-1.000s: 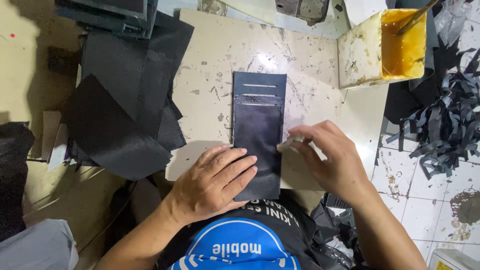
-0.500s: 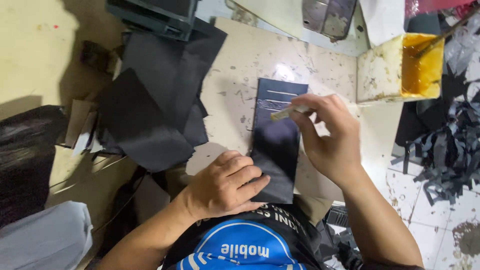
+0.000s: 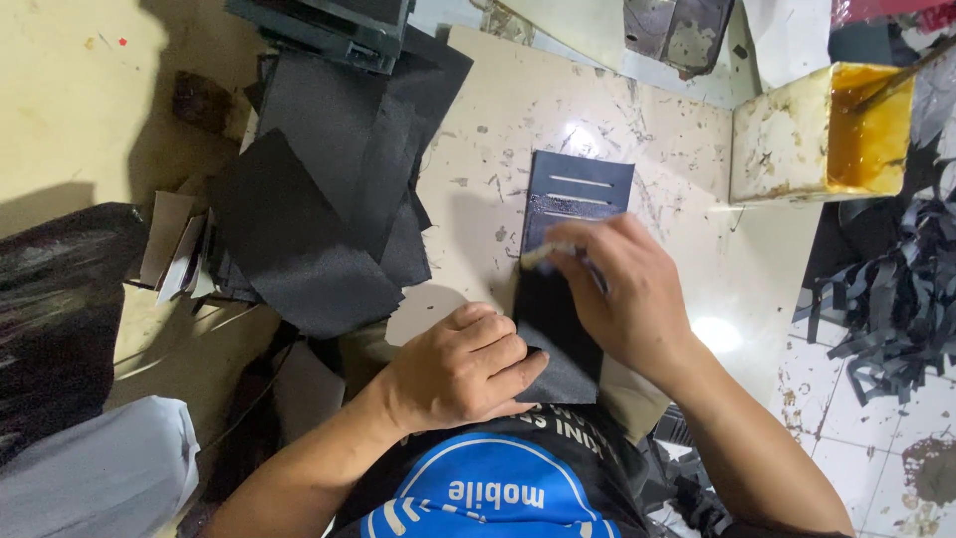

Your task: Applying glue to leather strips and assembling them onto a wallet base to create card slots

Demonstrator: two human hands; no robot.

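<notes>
A: Item one?
B: Dark panel [image 3: 568, 269], flat leather-like rectangle with two pale slots near its far end, lying on the cream surface [image 3: 518, 130] at the centre of view.

A: Hands on it?
B: Left hand [image 3: 463, 367], at 7 o'clock from the panel's middle, loosely curled, fingertips pressing the near corner flat (it grasps nothing). Right hand [image 3: 622, 289], at 3 o'clock, fingers pinched round a small pale applicator [image 3: 546, 253] whose tip touches the panel just below the slots.

A: Other stock?
B: Stack of black fabric sheets [image 3: 329, 189], at 9 to 10 o'clock, overlapping and part hanging off the surface edge. Yellow-stained square tin [image 3: 787, 139] at 1 o'clock, amber glue inside, a stick resting in it. Heap of dark cut strips [image 3: 886, 309] at 3 o'clock, on the tiled floor [image 3: 846, 448] (well apart from the panel). Grey metal block [image 3: 677, 35] at 12 o'clock, kind not clear.

A: Anything nearer?
B: Blue cap [image 3: 478, 488] at 6 o'clock, touching the panel's near edge region.
</notes>
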